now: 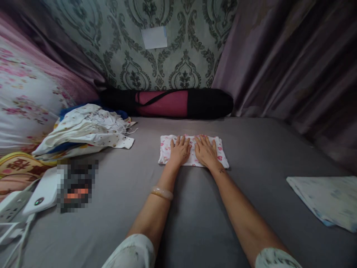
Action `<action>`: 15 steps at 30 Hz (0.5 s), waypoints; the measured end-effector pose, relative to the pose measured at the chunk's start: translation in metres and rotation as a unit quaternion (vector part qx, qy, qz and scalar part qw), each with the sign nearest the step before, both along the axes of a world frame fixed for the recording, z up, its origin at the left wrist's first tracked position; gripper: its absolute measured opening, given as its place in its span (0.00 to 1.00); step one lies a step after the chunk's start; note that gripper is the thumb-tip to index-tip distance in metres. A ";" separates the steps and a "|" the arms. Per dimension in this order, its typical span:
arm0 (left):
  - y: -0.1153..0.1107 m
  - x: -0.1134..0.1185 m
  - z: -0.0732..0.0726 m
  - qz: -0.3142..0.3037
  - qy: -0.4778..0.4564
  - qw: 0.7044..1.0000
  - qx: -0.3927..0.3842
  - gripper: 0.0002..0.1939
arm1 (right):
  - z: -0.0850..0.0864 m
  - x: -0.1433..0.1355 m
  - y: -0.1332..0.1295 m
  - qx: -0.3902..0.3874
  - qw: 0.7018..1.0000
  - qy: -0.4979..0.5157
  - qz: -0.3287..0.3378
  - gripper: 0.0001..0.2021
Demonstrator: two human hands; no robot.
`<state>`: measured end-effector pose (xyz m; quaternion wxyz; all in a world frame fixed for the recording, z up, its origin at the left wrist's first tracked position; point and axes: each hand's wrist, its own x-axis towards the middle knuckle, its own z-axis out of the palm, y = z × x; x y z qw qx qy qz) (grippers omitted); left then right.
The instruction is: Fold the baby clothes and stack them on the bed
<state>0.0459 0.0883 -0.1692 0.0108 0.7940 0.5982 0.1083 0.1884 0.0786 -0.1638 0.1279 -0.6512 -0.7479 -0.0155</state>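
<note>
A folded white cloth with pink and red prints (192, 160) lies flat on the grey sheet in front of me, a neat rectangle; whether it is a garment I cannot tell. My left hand (180, 149) rests palm down on its left half, fingers stretched out and pointing away from me. On the right half lies my right hand (205, 149), also flat with its fingers spread. A small gap separates the two hands, and the cloth shows between and around them. A pale bangle (161, 192) circles my left forearm.
Left lies a heap of white patterned clothes (92, 128), near a power strip (12, 206), a white power bank (44, 191) and a pixelated object (77, 186). A black and maroon bag (167, 103) lies along the wall. Another folded cloth (326, 199) is at right.
</note>
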 end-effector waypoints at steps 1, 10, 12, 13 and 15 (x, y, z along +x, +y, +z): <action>0.000 -0.002 0.001 0.010 -0.002 1.000 -0.005 0.28 | 0.000 0.002 0.000 0.006 1.000 0.000 -0.010 0.26; 0.003 -0.006 0.000 0.028 0.012 0.999 -0.039 0.28 | -0.008 0.006 0.002 -0.009 1.000 0.002 -0.028 0.26; 0.002 -0.009 0.002 0.029 0.013 0.999 -0.042 0.28 | -0.006 0.009 0.003 -0.007 0.999 0.013 -0.030 0.26; 0.001 -0.011 0.004 0.038 0.014 0.998 -0.039 0.28 | -0.005 0.011 0.003 -0.001 0.999 0.018 -0.036 0.26; 0.000 -0.017 0.007 0.074 0.014 0.997 -0.027 0.29 | -0.004 0.018 0.003 0.018 0.998 0.024 -0.059 0.27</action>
